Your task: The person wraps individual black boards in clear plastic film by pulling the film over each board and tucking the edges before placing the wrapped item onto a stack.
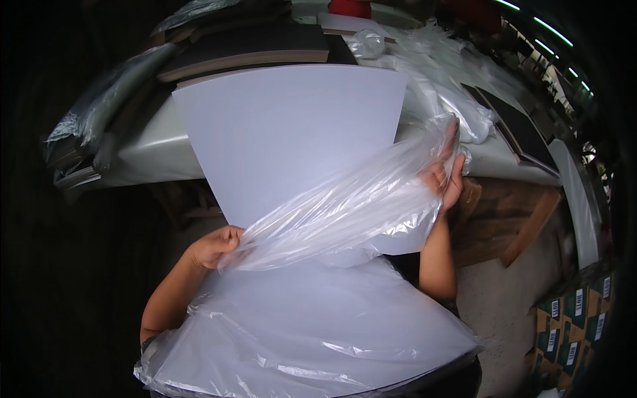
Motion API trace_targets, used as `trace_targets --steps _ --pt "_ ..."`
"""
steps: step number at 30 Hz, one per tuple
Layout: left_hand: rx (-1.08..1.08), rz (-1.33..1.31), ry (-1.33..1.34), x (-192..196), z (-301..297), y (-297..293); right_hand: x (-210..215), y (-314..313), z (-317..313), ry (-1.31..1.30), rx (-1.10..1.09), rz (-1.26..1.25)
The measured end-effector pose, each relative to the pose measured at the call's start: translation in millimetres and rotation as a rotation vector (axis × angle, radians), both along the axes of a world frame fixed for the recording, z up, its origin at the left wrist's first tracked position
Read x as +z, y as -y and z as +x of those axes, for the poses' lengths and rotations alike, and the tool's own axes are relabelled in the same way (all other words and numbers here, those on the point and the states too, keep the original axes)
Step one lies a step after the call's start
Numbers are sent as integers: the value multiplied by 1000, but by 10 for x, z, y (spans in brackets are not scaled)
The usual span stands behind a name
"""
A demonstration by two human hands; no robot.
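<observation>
White board (285, 139), large, flat and matte, stands tilted up in the middle of the view, its top edge reaching toward the worktop (156, 156) behind it. Lower half of the board sits inside a clear plastic bag (312, 331), wrinkled and glossy, which spreads wide below the board's midline toward the person's body. Bag's open mouth is bunched into a loose roll running diagonally across the board's face, low at the left, high at the right. Left hand (213, 247) closed on the left end of that roll at the board's left edge, fingers curled around gathered film. Right hand (446, 178) closed on the upper right end of the roll at the board's right edge, fingers wrapped in plastic and partly veiled by it; thumb side cannot be made out clearly. Both forearms rise from below, on either side of the board. Beyond the board's top edge, dark flat panels (245, 50) lie stacked on the worktop, with more crumpled clear plastic (444, 86) to the right of the board's upper corner. Brown cardboard (504, 219) leans right of the board. Green and white cartons (570, 328) sit far to the board's lower right.
</observation>
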State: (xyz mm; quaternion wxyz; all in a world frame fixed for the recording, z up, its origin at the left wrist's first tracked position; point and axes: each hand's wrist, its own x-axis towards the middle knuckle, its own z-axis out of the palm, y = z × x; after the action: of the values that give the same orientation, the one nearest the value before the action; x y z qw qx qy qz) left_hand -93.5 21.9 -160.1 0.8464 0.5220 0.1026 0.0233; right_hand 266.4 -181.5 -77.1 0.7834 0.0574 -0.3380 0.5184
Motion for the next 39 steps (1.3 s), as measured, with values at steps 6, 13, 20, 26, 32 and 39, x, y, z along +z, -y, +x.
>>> trace_targets --steps 6,13,20,26,32,39 --pt "290 54 676 719 -103 -95 -93 -340 153 775 -1181 -708" --pt "1127 1408 197 1433 471 -1169 872 -796 396 1543 -2023 -254" --pt "996 1441 428 1239 -288 -177 247 492 147 1869 -2131 11" --pt "149 519 79 1374 -751 -62 267 1053 254 1236 -983 -392" --pt "508 16 189 -148 -326 -673 -1686 315 890 809 -327 -1034" --pt "495 -146 104 -1394 -543 -243 -3953 895 651 679 99 -1347"
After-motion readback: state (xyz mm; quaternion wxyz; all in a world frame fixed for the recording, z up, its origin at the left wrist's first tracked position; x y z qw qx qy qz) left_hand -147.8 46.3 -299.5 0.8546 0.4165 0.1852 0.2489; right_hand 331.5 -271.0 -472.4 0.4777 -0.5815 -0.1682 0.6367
